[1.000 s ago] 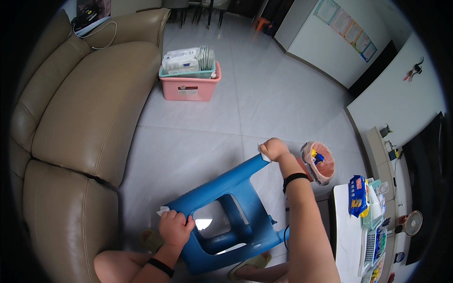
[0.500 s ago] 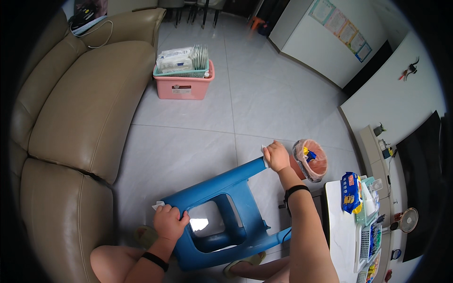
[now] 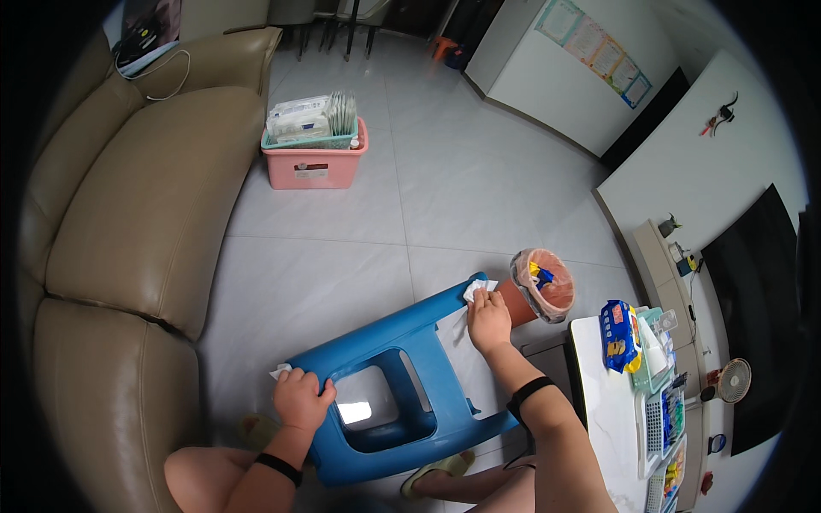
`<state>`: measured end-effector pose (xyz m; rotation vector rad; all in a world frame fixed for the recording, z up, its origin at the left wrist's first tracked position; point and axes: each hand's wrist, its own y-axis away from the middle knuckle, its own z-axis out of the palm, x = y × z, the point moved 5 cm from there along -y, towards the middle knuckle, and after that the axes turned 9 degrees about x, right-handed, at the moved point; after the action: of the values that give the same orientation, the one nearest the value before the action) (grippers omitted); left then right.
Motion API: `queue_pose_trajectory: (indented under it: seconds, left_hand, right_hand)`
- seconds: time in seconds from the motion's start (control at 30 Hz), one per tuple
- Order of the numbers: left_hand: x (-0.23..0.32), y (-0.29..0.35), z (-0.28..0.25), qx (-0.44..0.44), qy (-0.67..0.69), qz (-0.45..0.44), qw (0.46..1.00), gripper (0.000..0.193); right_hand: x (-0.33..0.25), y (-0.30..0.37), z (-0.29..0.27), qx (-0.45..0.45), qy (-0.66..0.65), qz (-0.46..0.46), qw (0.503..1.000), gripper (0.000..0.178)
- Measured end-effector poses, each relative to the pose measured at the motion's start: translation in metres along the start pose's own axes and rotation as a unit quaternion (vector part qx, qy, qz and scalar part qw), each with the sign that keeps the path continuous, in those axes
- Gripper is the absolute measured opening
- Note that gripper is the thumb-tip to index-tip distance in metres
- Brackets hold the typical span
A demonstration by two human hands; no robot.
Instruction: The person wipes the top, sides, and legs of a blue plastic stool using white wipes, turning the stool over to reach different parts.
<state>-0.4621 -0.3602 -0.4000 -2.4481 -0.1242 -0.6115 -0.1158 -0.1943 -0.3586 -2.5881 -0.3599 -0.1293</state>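
A blue plastic stool (image 3: 385, 323) lies tipped in front of me, with open gaps in its frame. My left hand (image 3: 299, 398) is closed around the near left end of its upper bar. A scrap of white wipe (image 3: 280, 371) pokes out beyond those fingers. At the bar's far right end, my right hand (image 3: 488, 321) presses a crumpled white wipe (image 3: 481, 291) against the blue plastic, fingertips on the wipe. Just beside that hand stands a pink trash bin (image 3: 517, 301) with a clear liner and blue-and-yellow wrappers inside.
A tan leather sofa (image 3: 154, 205) runs along the left. Farther off, a pink tub (image 3: 312, 168) holding packets stands on the grey tiled floor (image 3: 462, 188). At right, a white table (image 3: 611, 410) carries a blue wipes pack (image 3: 620, 336) and several baskets. My slippered feet are beneath the stool.
My right hand has shifted from gripping around the bar's end to lying on its near side, with more of the wipe showing. The left hand keeps its hold; the view has shifted slightly.
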Motion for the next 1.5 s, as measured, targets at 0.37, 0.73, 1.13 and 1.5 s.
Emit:
queue_pose_trajectory:
  seconds: [0.37,0.73,1.13,1.5]
  left_hand:
    - [-0.004,0.002,0.004,0.0,0.009,0.002,1.0,0.035]
    - [0.001,-0.002,0.006,-0.008,0.004,0.005,1.0,0.035]
    - [0.006,-0.001,0.01,-0.014,0.031,0.004,0.999,0.037]
    - [0.001,0.001,0.007,-0.018,-0.028,0.028,0.999,0.033]
  right_hand:
    - [-0.149,0.026,-0.019,-0.089,-0.168,-0.049,0.981,0.037]
    - [0.01,-0.03,0.037,-0.14,-0.065,0.084,0.984,0.059]
    - [0.002,-0.026,0.039,-0.1,-0.078,0.228,0.965,0.051]
    - [-0.25,-0.007,0.008,-0.269,-0.115,-0.156,0.944,0.028]
